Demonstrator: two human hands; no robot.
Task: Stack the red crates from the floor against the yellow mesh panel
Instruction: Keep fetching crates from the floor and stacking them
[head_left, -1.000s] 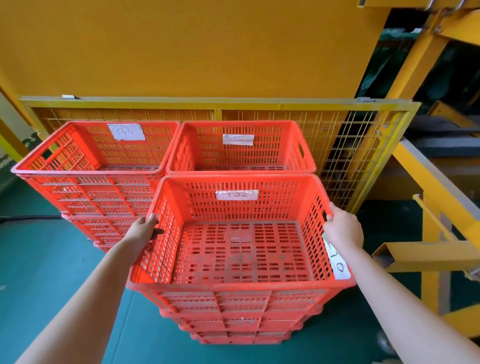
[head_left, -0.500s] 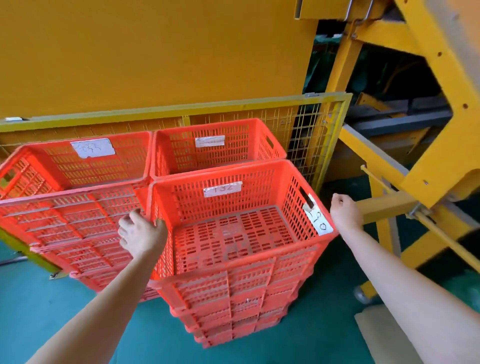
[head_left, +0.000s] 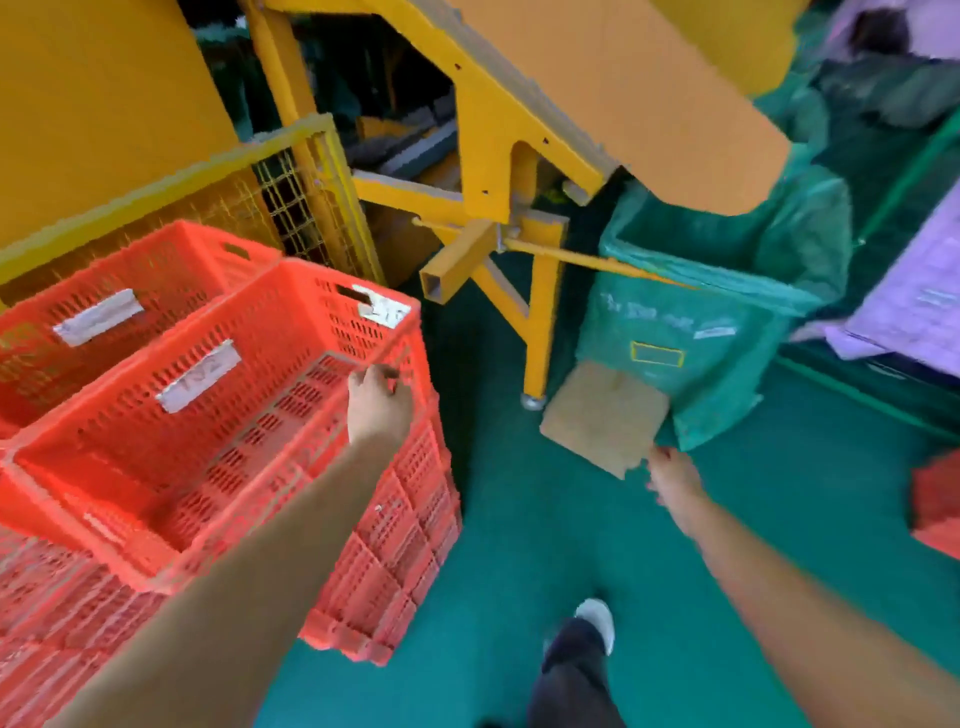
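A stack of red crates (head_left: 395, 545) stands on the green floor at the left, its top crate labelled with white tags. Behind it a second red crate stack (head_left: 171, 260) sits against the yellow mesh panel (head_left: 291, 192). A third stack shows at the lower left (head_left: 31, 597). My left hand (head_left: 379, 405) hovers over the right wall of the front top crate, fingers loosely curled, holding nothing. My right hand (head_left: 672, 480) hangs free over the floor, away from the crates. Part of another red crate (head_left: 935, 509) appears at the right edge. The picture is blurred.
A yellow machine frame (head_left: 498, 156) with a jutting square tube stands right of the mesh panel. A green bag-lined bin (head_left: 717, 312) and a cardboard sheet (head_left: 602, 415) sit beyond my right hand. Purple material (head_left: 914, 312) lies at far right. My foot (head_left: 592, 623) is on the floor.
The view has swung to the right. Both hands have left the top crate's handles; my left hand moved across over the crate and my right hand dropped toward the floor.
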